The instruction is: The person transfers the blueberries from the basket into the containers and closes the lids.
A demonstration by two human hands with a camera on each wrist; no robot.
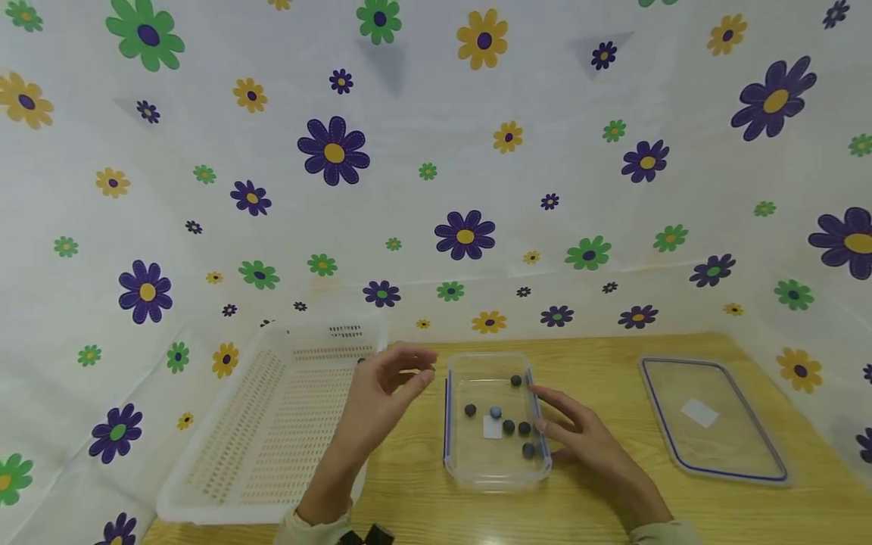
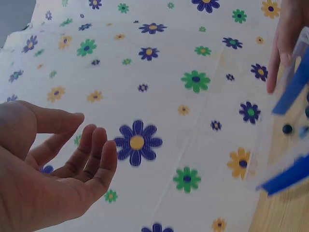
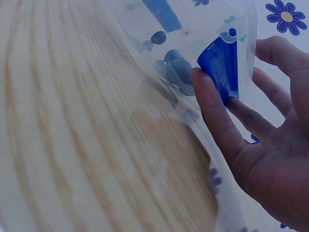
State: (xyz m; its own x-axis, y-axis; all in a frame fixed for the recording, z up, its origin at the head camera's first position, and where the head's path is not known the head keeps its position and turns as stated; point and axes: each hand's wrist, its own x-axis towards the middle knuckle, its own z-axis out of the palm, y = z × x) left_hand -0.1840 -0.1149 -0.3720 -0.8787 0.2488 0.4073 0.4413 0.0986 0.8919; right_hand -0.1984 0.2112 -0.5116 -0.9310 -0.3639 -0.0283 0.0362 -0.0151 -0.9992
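We have the left hand (image 1: pixel 378 397) released, fingers loosely bent, held up between the white basket (image 1: pixel 272 424) on the left and the clear container (image 1: pixel 470 454) at centre. Our right hand (image 1: pixel 593 439) isn't grasping: fingers extended, tips touching the container's right side by the blue latch (image 3: pixel 222 67). We count six small round balls (image 1: pixel 509 427) inside the container, five dark, one paler blue, most toward the near right. Blue-edged lid (image 1: pixel 725 446) lies flat on the wooden table (image 1: pixel 586 359), far right.
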